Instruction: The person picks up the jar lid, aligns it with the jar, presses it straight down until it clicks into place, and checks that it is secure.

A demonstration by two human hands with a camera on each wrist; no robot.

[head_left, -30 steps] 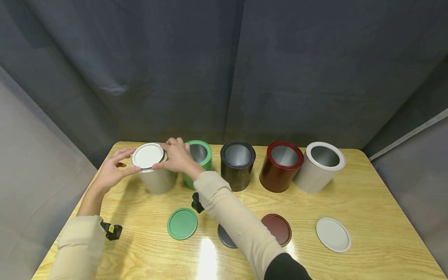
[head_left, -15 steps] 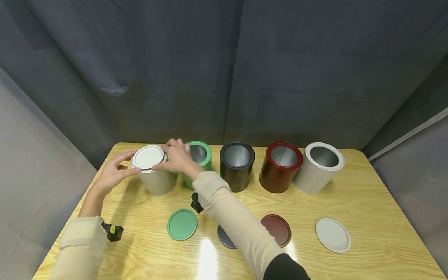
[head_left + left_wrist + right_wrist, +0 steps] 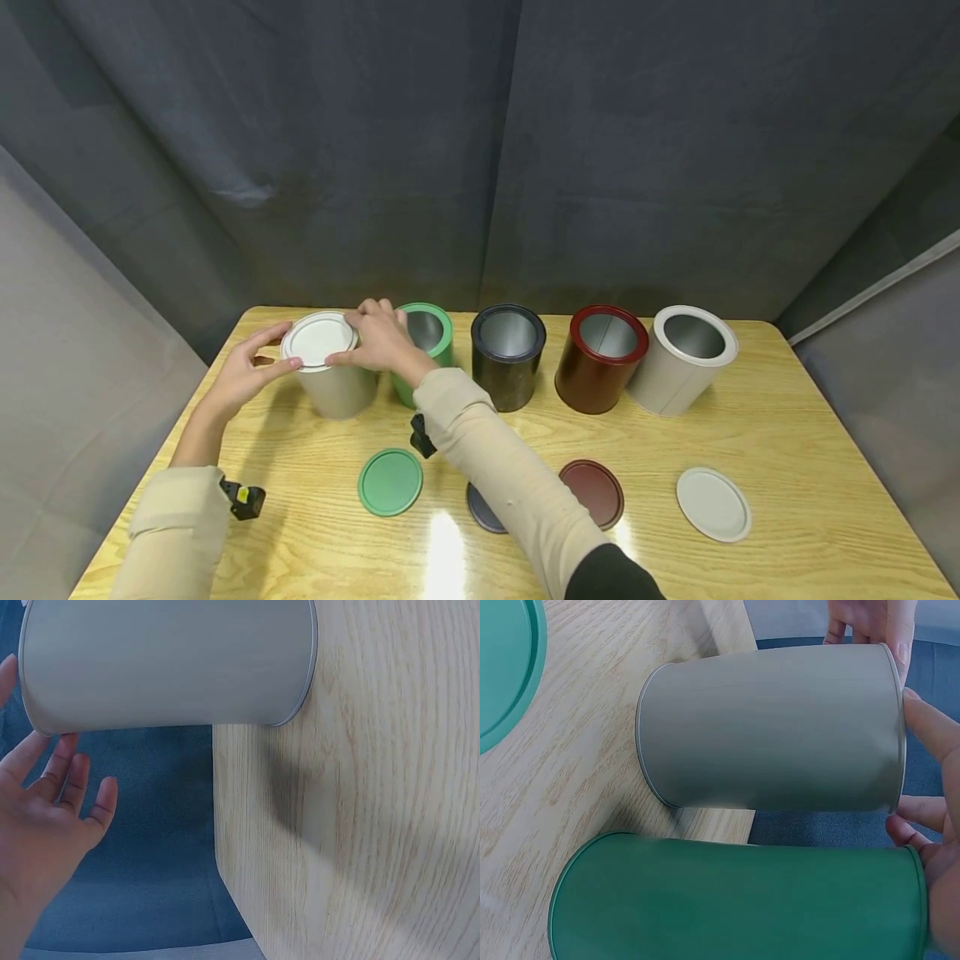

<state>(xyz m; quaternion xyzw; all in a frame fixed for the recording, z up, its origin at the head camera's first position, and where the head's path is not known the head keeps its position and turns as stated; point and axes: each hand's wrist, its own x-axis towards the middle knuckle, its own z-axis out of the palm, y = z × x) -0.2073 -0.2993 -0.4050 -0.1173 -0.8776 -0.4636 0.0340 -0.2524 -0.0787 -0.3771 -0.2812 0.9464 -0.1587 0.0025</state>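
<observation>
A round white lid (image 3: pixel 319 340) lies flat on the mouth of the leftmost can (image 3: pixel 339 393), which is pale grey-beige and upright on the table. My left hand (image 3: pixel 238 372) holds the lid's left rim, thumb in front and fingers toward the back. On the opposite side, my right hand (image 3: pixel 381 337) holds the lid's edge between thumb and fingers, beside the green can (image 3: pixel 444 350). In the left wrist view, the fingers (image 3: pixel 64 761) touch the can's top rim. In the right wrist view, the thumb (image 3: pixel 928 720) rests at that rim.
Open black (image 3: pixel 510 379), dark red (image 3: pixel 592 383) and white (image 3: pixel 671 379) cans stand in a row to the right. Green (image 3: pixel 391 482), dark (image 3: pixel 483 510), dark red (image 3: pixel 594 493) and white (image 3: pixel 714 504) lids lie in front. My right forearm partly covers the dark one.
The white lid has gone from slightly tilted, with a dark gap at its right edge, to level on the can. Both hands have stayed nearly in place.
</observation>
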